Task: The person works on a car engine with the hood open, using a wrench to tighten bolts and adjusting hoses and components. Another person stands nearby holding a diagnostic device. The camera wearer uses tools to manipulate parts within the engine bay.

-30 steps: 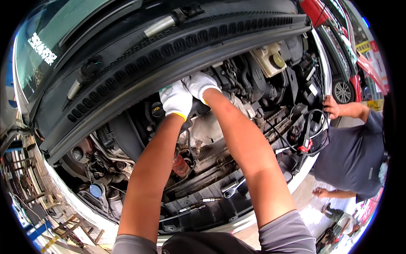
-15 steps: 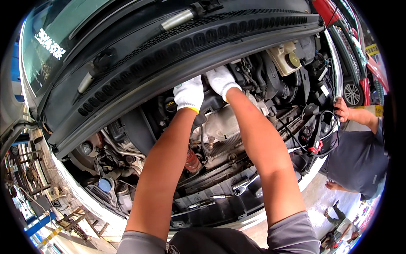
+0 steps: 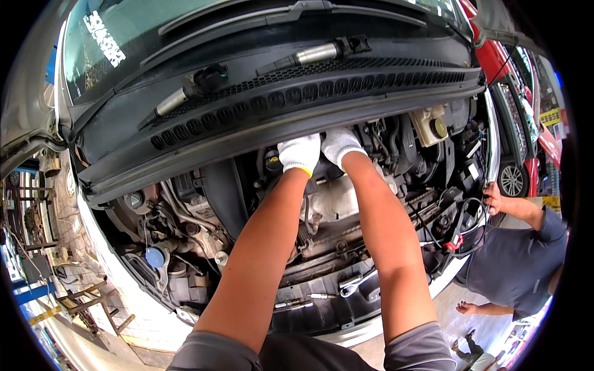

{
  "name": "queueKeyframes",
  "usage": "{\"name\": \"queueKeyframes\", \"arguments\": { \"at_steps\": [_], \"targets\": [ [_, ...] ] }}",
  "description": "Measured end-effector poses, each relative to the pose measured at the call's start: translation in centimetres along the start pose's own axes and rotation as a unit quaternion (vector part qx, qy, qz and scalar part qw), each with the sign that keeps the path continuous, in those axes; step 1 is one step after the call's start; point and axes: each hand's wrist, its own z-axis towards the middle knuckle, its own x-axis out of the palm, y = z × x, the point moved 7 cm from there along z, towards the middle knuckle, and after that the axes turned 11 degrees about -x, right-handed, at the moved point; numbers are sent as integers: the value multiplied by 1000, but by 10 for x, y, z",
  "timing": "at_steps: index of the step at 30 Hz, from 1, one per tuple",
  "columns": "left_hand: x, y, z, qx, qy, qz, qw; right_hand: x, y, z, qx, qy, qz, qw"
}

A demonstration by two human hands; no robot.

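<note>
Both my hands reach into a car's engine bay, side by side, at the back of the engine. My left hand (image 3: pixel 299 153), in a white knitted glove with a yellow cuff edge, is beside a black filler cap with a yellow mark (image 3: pixel 273 160). My right hand (image 3: pixel 341 147), gloved likewise, sits just to its right. The fingers of both disappear under the black cowl edge (image 3: pixel 260 143), so their grip and anything in them are hidden. Below my wrists, between the forearms, is a silver heat shield (image 3: pixel 331 199).
Two ignition coils (image 3: pixel 309 54) lie on the cowl below the windscreen. A ratchet (image 3: pixel 350 289) and spark plugs (image 3: pixel 323 296) rest on the front crossmember. A cream reservoir (image 3: pixel 427 127) stands back right. A co-worker's hand (image 3: pixel 493 199) holds the right fender edge, near looped black cable (image 3: pixel 476 213).
My view has tilted up, showing more of the windscreen. Both hands stay at the back of the engine, fingers still hidden. The co-worker's lower hand has swung outward.
</note>
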Motion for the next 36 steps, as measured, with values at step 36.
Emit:
{"name": "queueKeyframes", "arguments": {
  "at_steps": [36],
  "targets": [
    [1, 10, -2, -30, -67, 51, 996, -7, -25, -28, 7, -117, 496, 860]
  ]
}}
